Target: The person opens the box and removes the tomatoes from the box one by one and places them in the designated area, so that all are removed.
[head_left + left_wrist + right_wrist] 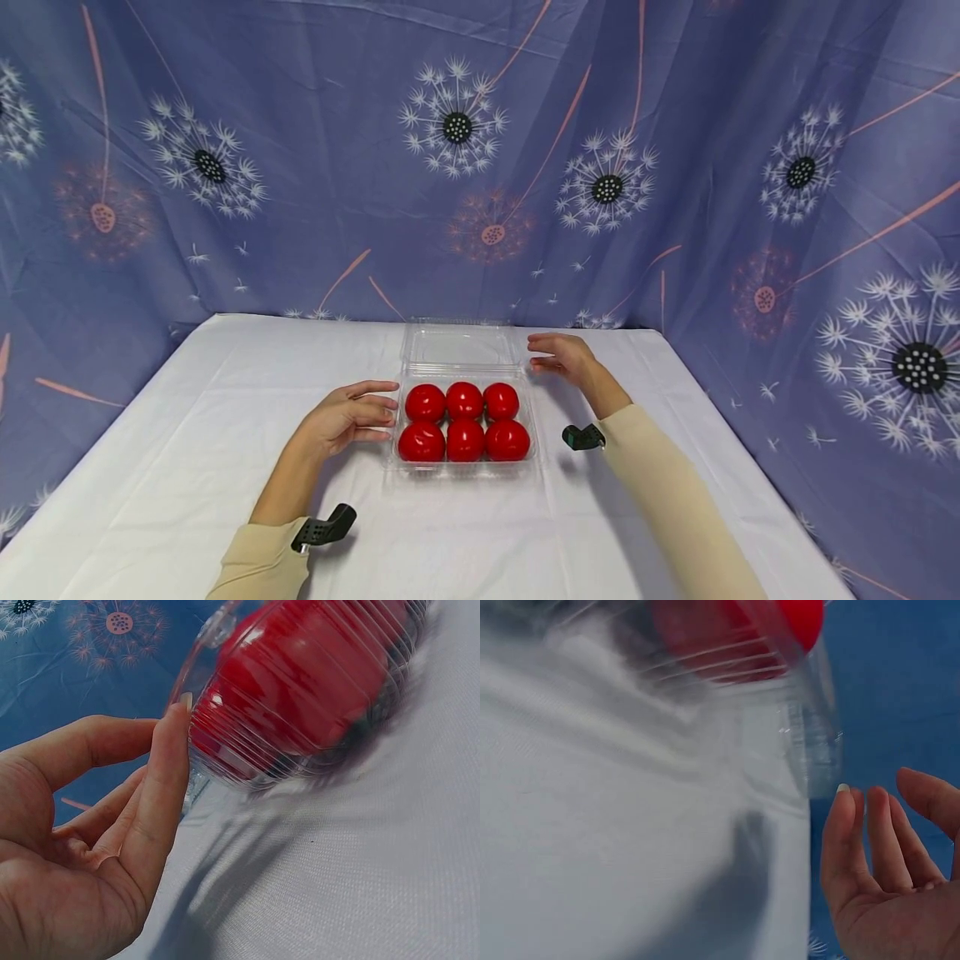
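Note:
A clear plastic clamshell box lies with its lid folded back flat on the far side. Inside are several glossy red round fruits that look like tomatoes, in two rows. My left hand is at the box's left side, fingers extended; in the left wrist view a fingertip touches the rim or stands right at it. Beside the lid's right edge, my right hand is held above the table with loosely bent fingers and nothing in them. The right wrist view shows a small gap between those fingers and the plastic.
A white cloth covers the table under the box. Blue curtains with dandelion prints hang behind and at both sides. Each wrist carries a black camera, one on the left sleeve and one on the right sleeve.

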`<state>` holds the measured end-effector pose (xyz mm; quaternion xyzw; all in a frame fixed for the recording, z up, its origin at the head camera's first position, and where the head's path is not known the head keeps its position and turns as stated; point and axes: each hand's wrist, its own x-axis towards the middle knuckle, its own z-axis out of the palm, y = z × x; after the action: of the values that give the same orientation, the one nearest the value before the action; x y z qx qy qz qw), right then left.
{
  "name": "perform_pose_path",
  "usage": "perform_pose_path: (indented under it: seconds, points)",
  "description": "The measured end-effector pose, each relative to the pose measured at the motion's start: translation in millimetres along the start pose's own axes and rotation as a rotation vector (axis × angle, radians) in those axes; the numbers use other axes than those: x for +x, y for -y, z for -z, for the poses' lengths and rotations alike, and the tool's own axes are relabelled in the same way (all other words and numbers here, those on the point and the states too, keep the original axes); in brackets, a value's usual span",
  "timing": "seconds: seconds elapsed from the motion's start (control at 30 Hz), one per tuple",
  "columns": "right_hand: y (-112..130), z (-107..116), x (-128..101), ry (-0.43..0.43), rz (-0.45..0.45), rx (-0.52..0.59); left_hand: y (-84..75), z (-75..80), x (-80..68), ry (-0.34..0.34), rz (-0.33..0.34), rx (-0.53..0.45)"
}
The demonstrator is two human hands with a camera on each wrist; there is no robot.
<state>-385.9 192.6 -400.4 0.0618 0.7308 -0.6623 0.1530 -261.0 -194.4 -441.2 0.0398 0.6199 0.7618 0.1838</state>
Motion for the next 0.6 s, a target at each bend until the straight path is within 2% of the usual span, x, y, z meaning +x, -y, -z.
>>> perform_pose_path:
  seconds: [0.37,0.6]
  points:
    - [29.0,-18.6,-22.6,0.087,0.078,-0.121,0.9,0.4,1.1,-0.011,0.004,0.019]
    - [34.6,-38.6,-35.8,0.124,0.155,-0.184,-0.3,1.6,1.2,0.000,0.009,0.022]
